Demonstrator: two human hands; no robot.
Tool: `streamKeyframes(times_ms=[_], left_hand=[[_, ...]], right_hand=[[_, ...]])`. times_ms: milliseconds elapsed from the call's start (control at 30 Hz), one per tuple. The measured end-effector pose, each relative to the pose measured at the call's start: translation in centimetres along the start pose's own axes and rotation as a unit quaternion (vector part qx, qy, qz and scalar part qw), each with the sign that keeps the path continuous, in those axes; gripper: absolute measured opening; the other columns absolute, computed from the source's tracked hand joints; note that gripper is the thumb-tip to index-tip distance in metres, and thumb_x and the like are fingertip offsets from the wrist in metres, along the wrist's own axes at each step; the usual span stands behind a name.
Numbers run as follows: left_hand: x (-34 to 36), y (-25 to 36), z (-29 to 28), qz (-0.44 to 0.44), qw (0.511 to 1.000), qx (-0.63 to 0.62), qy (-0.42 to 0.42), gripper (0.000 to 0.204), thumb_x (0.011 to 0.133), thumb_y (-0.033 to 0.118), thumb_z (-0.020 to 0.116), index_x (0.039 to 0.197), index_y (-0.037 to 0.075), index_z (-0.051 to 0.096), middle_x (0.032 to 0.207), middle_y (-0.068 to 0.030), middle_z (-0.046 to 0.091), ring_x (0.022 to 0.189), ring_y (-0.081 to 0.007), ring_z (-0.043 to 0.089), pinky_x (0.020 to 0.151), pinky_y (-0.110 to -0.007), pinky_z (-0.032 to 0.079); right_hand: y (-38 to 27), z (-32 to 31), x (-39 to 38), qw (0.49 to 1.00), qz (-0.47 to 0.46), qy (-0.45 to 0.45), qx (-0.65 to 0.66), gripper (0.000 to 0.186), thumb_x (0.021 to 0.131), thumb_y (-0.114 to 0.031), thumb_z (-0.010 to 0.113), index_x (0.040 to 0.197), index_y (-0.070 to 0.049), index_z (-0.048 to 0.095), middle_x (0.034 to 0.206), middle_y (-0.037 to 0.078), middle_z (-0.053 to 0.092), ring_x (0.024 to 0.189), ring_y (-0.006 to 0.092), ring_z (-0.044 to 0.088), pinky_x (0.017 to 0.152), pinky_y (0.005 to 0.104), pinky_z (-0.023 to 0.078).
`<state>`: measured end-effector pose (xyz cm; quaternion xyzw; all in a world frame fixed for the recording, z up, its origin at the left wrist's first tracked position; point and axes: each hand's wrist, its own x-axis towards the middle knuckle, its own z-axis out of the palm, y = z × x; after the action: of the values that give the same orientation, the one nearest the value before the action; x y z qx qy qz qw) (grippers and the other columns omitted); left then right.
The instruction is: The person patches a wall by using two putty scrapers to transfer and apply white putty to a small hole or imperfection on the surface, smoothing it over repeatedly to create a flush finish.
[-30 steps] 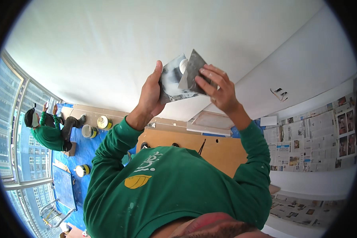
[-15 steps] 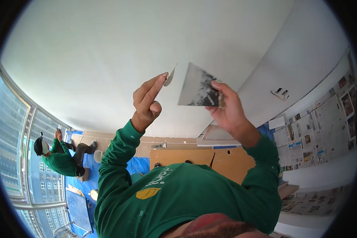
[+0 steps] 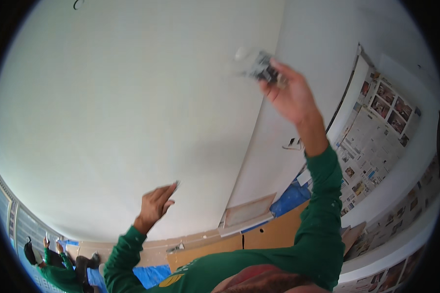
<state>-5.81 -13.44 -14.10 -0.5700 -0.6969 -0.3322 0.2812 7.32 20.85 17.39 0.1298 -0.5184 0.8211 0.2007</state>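
Observation:
My right hand (image 3: 294, 97) is raised high near the corner of a pale wall (image 3: 132, 112). Its fingers and thumb are closed on a flat putty scraper (image 3: 263, 67), smeared dark and white and blurred by motion. A whitish blob shows at its far edge; whether this touches the wall I cannot tell. Lower and to the left, my left hand (image 3: 154, 203) pinches a thin putty knife (image 3: 177, 185) that appears nearly edge-on. Most of that knife is hidden behind the fingers.
Brown board (image 3: 274, 233) and blue sheeting (image 3: 149, 276) lie below. At far left a person in green (image 3: 58, 273) sits by the windows, hands raised. Newspaper (image 3: 371, 146) covers part of the right side. Wires stick out of a wall opening (image 3: 292, 143).
My right hand has swung up with the scraper, away from my left hand. The left hand is lower in view with its knife. The view has tilted up and turned.

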Motion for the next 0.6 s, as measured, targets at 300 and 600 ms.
streamKeyframes(times_ms=[300,600], left_hand=[[-10.7,3.8,8.3,-0.368,0.901,-0.135,0.184,0.037,0.105,0.021,0.042,0.103,-0.008,0.066,0.090,-0.0215,0.064,0.076,-0.0350,0.062,0.068,-0.039,0.048],[-13.8,3.9,12.6,-0.496,0.813,-0.172,0.253,0.043,0.107,0.024,0.041,0.078,-0.008,0.046,0.072,-0.0151,0.047,0.062,-0.0235,0.039,0.058,-0.038,0.034]], right_hand=[[-23.8,4.4,17.3,0.544,-0.388,0.062,-0.741,0.021,0.092,-0.009,0.055,0.106,0.004,0.063,0.095,0.022,0.068,0.093,0.0343,0.065,0.084,0.0429,0.050],[-28.7,5.4,30.0,0.274,-0.509,0.030,-0.816,0.021,0.093,-0.010,0.054,0.106,0.003,0.063,0.111,0.027,0.065,0.107,0.0447,0.060,0.094,0.0476,0.048]])
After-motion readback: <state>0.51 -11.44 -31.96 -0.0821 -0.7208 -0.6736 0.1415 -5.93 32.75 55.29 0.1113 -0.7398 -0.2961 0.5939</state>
